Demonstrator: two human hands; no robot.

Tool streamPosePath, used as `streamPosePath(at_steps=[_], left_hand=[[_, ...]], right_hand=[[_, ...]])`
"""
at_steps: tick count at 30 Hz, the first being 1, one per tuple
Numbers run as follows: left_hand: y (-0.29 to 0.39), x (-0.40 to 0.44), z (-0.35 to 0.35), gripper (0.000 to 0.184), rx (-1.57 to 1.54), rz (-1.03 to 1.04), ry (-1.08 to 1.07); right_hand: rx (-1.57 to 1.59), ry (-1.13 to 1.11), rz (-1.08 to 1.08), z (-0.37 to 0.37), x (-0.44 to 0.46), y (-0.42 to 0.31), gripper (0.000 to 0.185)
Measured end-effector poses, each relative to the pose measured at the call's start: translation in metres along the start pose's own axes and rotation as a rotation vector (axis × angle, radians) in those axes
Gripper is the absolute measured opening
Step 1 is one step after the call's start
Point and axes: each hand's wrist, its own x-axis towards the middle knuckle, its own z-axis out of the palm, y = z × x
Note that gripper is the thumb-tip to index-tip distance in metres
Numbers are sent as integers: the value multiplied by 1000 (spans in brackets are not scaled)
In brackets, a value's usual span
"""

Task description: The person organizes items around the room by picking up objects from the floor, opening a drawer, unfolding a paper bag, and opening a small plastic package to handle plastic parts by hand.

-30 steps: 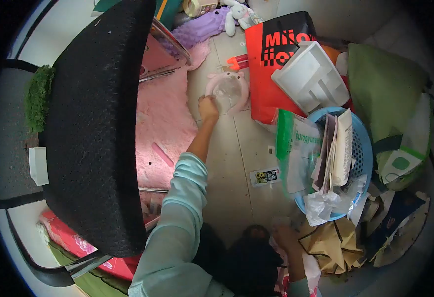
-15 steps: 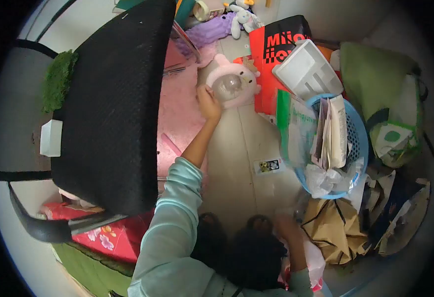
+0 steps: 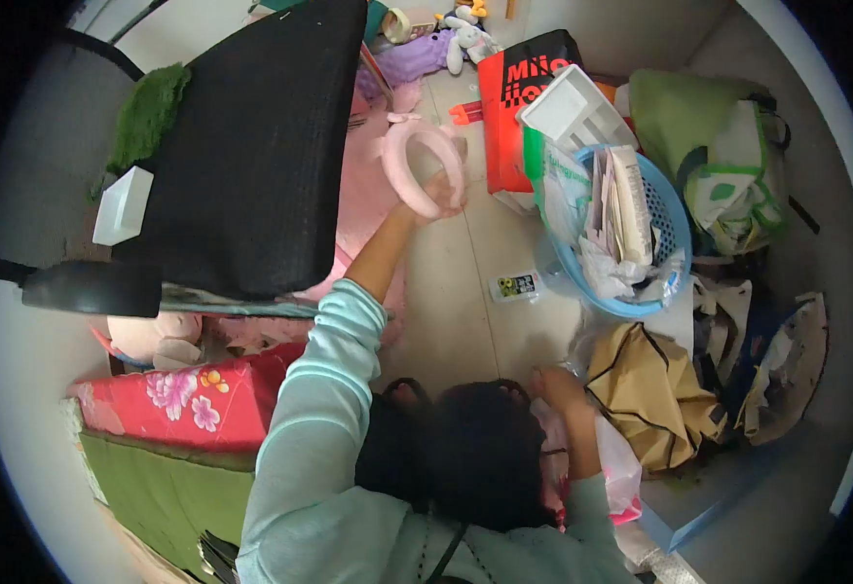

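My left hand [image 3: 436, 198] reaches forward with its fingers wrapped round the lower edge of a pink plush ring [image 3: 404, 173] with small ears. The ring is tilted, and its open middle shows part of my hand. Lower right, my right hand [image 3: 555, 386] is closed beside a brown paper bag [image 3: 646, 394]. A pink and white plastic bag [image 3: 619, 465] lies against that forearm; what the fingers grip is too dark to make out.
A black chair [image 3: 241, 146] stands at the left over a pink furry mat [image 3: 360, 209]. On the right are a red bag [image 3: 506, 146], a white tray [image 3: 582, 112], a filled blue basket [image 3: 675, 209] and a green bag [image 3: 680, 112]. A small packet [image 3: 516, 286] lies on the floor.
The pink ring has turned in my left hand, and its face now points another way. The view has shifted, showing more of the red flowered cloth at the lower left.
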Motion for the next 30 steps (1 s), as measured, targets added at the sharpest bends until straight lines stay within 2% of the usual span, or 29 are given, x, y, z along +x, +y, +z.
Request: streamPosePath(at_steps=[2,5,9,11,14,18,20,23,28,30], left_hand=[[0,-16,23,44,-67,-167,-175],[1,-34,39,45,-19,-339,-239],[-4,-29,13,46,80,-548,-105],[-4,-25,0,43,84,-573,-60],[0,-20,-21,44,289,-513,17],[-14,-11,-61,50,1424,-77,838],[-11,-17,-62,60,1872,-240,1040],[-13,-26,-75,58,1871,-428,1130],[-26,-45,-120,30,1604,-589,879],[-34,-49,-137,27,1761,-596,801]], right_hand=[[-20,5,-12,-9,-2,-6,28],[12,13,-18,-11,-5,-15,30],[61,-18,-27,-11,-6,-18,33],[30,-9,-15,-14,-8,-21,33],[14,-28,-2,-18,-8,-24,34],[-28,19,-81,-2,-7,-20,34],[-30,-22,-89,0,-4,-20,33],[-36,-56,-67,-12,-4,-28,33],[-80,-70,-65,-10,3,-30,33],[-98,-103,-54,-11,7,-33,33]])
